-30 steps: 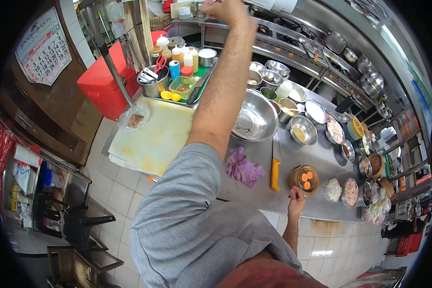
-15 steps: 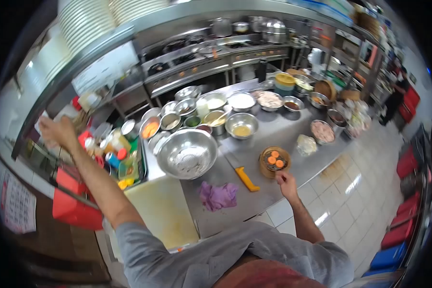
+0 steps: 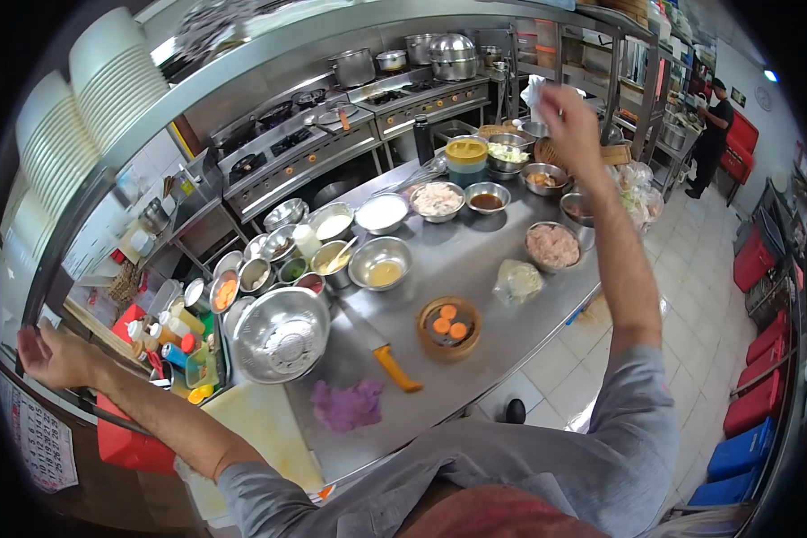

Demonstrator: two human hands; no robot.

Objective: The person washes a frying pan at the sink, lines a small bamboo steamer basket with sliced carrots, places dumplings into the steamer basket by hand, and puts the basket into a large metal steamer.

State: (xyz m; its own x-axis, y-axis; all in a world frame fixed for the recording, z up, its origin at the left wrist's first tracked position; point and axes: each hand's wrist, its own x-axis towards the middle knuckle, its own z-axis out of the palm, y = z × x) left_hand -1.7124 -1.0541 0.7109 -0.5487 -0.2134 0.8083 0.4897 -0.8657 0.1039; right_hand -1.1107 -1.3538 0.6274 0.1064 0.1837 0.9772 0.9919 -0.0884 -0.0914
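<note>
upper garment: grey shirt [image 3: 511,457], plain where seen, cloth creased and folded across the front. left sleeve [image 3: 269,498], at the shirt's left side: short, same grey, ending near the elbow. right sleeve [image 3: 632,403], at the shirt's right side: matching. beyond the shirt, forearms [image 3: 626,269] bare; left hand [image 3: 54,356] and right hand [image 3: 571,127] likewise bare
</note>
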